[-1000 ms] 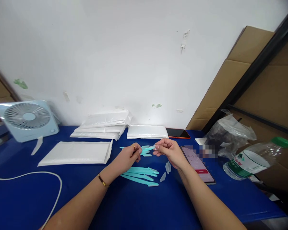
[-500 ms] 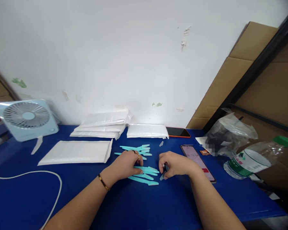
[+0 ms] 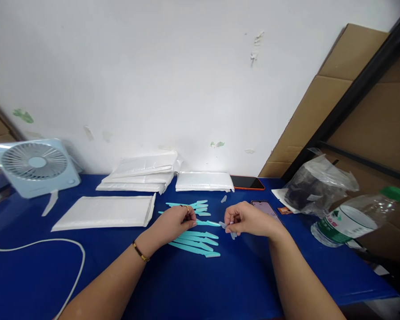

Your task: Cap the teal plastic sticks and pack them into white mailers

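Light-blue fan L, btl R, white pkgs past hands, phone part-hidden

The label of the bottle bears printed characters on a green band, too small to read with certainty. The phone displays digits, partly covered by the right hand; the full number is unreadable.

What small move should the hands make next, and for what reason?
Probably the right hand should ease its translucent cap onto the tip of the turquoise razor: the left hand holds that razor, whose tip points at the cap.
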